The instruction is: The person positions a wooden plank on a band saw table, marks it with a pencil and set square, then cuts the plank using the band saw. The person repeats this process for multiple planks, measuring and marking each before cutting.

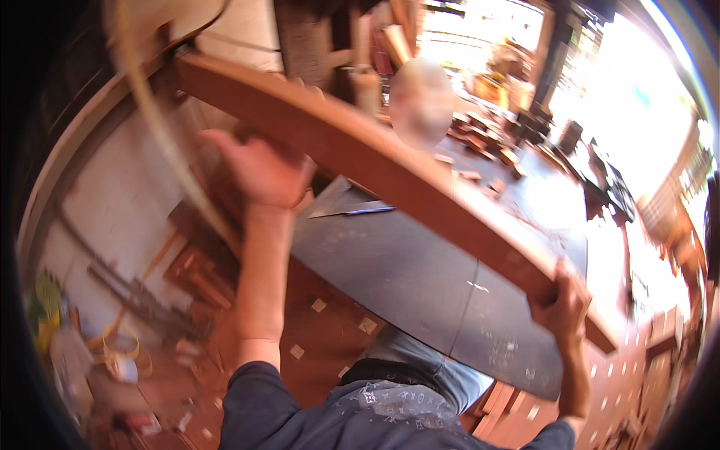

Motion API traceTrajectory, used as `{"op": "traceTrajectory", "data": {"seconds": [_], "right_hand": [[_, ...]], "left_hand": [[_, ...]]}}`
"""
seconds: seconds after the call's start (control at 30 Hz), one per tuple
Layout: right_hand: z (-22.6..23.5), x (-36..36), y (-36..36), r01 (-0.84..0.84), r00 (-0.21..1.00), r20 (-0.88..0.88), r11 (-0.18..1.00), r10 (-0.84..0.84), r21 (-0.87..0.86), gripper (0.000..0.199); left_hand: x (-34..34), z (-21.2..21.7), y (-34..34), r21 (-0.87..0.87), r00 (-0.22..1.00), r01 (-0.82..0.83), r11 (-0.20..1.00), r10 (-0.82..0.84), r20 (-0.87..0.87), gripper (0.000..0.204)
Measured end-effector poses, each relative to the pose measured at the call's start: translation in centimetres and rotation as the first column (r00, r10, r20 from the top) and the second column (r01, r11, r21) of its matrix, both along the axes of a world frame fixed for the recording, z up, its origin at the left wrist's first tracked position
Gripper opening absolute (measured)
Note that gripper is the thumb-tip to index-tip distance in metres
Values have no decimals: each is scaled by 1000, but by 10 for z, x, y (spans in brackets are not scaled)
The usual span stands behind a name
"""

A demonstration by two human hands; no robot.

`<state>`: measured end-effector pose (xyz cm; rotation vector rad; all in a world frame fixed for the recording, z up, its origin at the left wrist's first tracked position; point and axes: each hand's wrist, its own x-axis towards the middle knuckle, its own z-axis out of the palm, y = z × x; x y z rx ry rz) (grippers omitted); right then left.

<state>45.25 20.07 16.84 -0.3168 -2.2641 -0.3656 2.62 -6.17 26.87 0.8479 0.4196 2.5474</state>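
Note:
A long reddish-brown wooden beam [420,199] slants across the view above a dark worktable, its far-left end higher in the picture than its right end. My left hand [274,172] supports it toward the left end, thumb stretched out, with fingertips showing over the beam's far edge. Near the right end, my right hand [566,296] is wrapped around the beam. Beneath it, on the dark tabletop [390,266], lies a slim pointed tool [352,210] with a blue part. Motion blurs the left hand and the beam's edges.
Small wood blocks [484,139] are heaped on the table's far side, behind a blurred oval shape [421,101]. A pale, blurred strip [161,120] curves down at the left. Wood pieces [199,274] and clutter lie on the floor at left; more boards [664,360] lie at right.

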Motion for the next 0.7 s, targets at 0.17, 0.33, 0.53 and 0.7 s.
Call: {"op": "traceTrajectory", "data": {"seconds": [0.17,0.33,0.53,0.7], "right_hand": [[-87,-4,9,-10,952,291,962,93,-273,53],[-71,25,33,277,805,591,854,43,-440,60],[-71,68,88,395,751,659,764,51,-509,56],[-56,7,50,334,810,580,745,86,-578,69]], "left_hand": [[6,-143,0,-377,815,-97,921,291,501,72],[33,-225,3,-550,854,165,819,161,496,67],[94,-226,39,-609,826,384,694,37,563,69],[144,-228,88,-581,778,523,623,-72,624,77]]}}
